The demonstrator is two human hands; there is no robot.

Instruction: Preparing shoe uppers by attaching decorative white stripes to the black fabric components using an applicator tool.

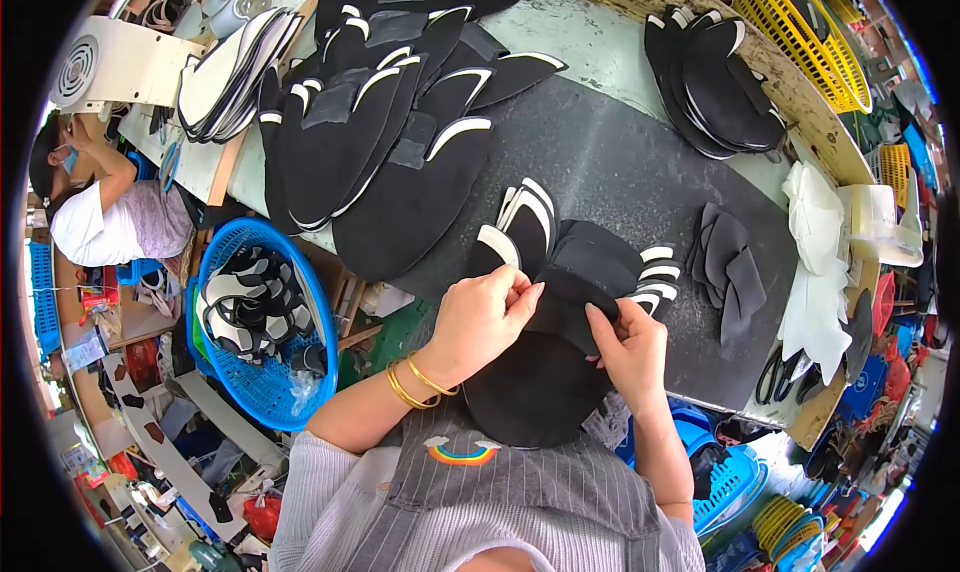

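Observation:
Between my two hands is a small black patch [572,307], held flat over a stack of black shoe-upper pieces [530,387] with white-edged tips. My left hand [480,322] pinches the patch's left edge between thumb and fingers. At its right edge my right hand [632,347] has it between thumb and fingers; the fingertips are partly hidden. The stack lies on a dark board [600,152] at the table's near edge, close to my apron. Right of the stack, loose black patches [727,267] lie overlapped on the board.
Piles of black upper pieces [420,197] cover the table's left; another pile [715,87] lies far right. White scraps [815,262] and scissors [775,377] are at the right edge. A blue basket [215,357] of cut pieces stands left. A person [120,212] sits beyond.

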